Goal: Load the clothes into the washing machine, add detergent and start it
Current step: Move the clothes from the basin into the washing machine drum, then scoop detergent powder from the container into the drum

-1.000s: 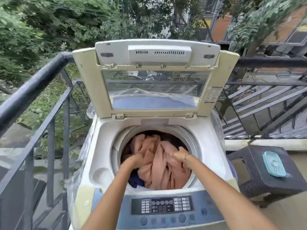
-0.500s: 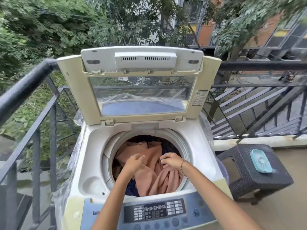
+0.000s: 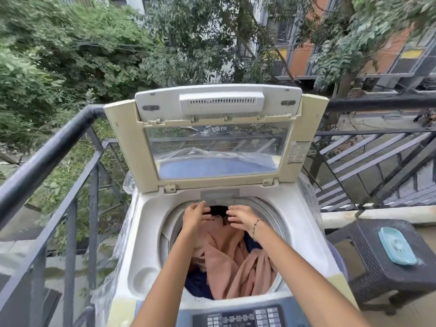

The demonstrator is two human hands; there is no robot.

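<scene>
Both hands reach into the washing machine point(image 3: 146, 223) near the drum's back edge. The left hand point(image 3: 195, 214) and right hand point(image 3: 240, 217) pinch a dark cloth point(image 3: 218, 210). Pink clothes point(image 3: 233, 267) fill the drum.

The washing machine point(image 3: 146, 223) is being carried by the balcony floor point(image 3: 422, 312), lid point(image 3: 212, 138) raised. Pink cloth point(image 3: 236, 263) and dark blue cloth point(image 3: 198, 284) are being held in its drum. Beside it, a dark wicker stool point(image 3: 377, 274) is bearing a light blue tray point(image 3: 396, 246).
</scene>
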